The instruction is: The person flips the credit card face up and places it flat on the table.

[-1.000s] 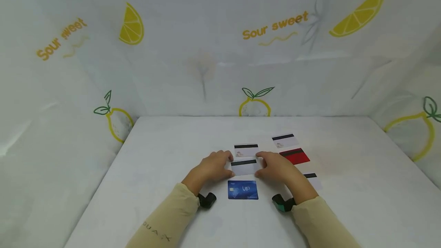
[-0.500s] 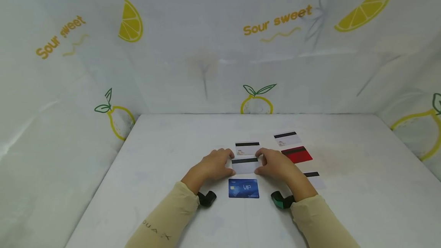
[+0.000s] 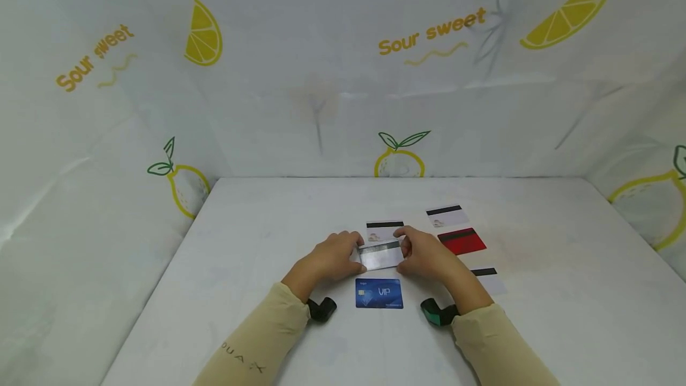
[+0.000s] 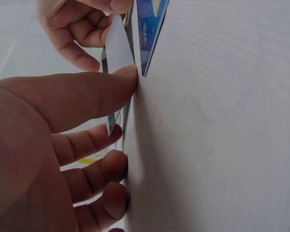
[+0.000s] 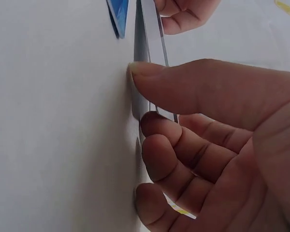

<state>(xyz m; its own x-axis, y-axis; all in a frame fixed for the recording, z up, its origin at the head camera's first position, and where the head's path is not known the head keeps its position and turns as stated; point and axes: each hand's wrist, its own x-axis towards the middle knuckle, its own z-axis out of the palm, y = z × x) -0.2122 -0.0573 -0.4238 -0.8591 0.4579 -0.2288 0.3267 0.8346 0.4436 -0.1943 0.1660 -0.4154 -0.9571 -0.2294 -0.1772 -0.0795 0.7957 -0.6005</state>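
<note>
A white card with a dark stripe [image 3: 381,256] is held between both hands over the table, its right side a little higher in the head view. My left hand [image 3: 336,259] grips its left end; in the left wrist view the thumb [image 4: 96,96] lies on the near edge with fingers behind. At the right end, my right hand [image 3: 429,258] pinches it between thumb [image 5: 183,87] and curled fingers. Just in front lies a blue VIP card [image 3: 379,293], and directly behind is another striped white card [image 3: 382,231], partly covered by the right fingers.
Right of the right hand, a red card [image 3: 462,242] lies below a striped white card [image 3: 447,217]. A further white card [image 3: 490,283] is partly hidden by the right forearm. A lemon-printed sheet [image 3: 268,106] hangs behind the white table [image 3: 257,213].
The held white card has risen and tilted, its surface now shiny with reflected light. The right fingertips have shifted slightly left and up; the left hand is nearly still.
</note>
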